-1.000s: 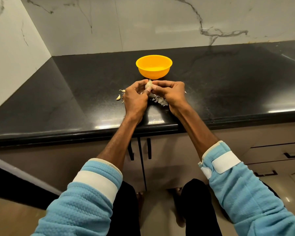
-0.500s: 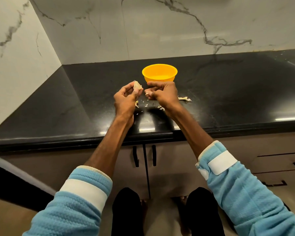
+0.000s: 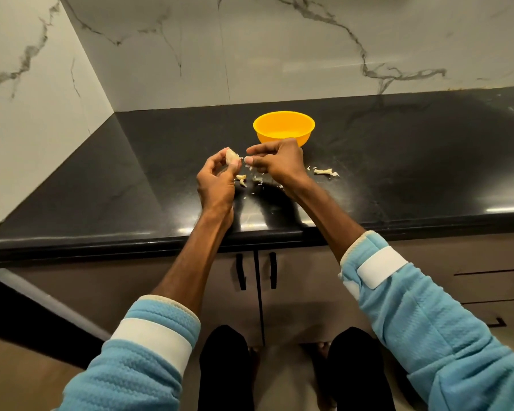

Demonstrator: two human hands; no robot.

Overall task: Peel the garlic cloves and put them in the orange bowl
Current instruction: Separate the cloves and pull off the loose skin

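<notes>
An orange bowl point(image 3: 283, 126) stands on the black counter point(image 3: 398, 161), just beyond my hands. My left hand point(image 3: 217, 179) pinches a pale garlic piece point(image 3: 231, 156) between thumb and fingers, raised above the counter. My right hand point(image 3: 275, 163) hovers right beside it with fingers curled and fingertips pinched; a scrap of skin seems to hang from them, though I cannot tell for sure. Two loose garlic cloves point(image 3: 241, 179) lie on the counter below and between my hands. The bowl's inside looks bare from here.
Scraps of garlic skin point(image 3: 325, 172) lie on the counter to the right of my right hand, with small flakes point(image 3: 257, 180) under my hands. Marble walls meet in a corner at the back left. Cabinet doors with black handles point(image 3: 257, 274) are below the counter edge.
My hands have come apart: one second ago both held the garlic together; now the left holds it alone. The view has tilted and the right hand has moved slightly away.
</notes>
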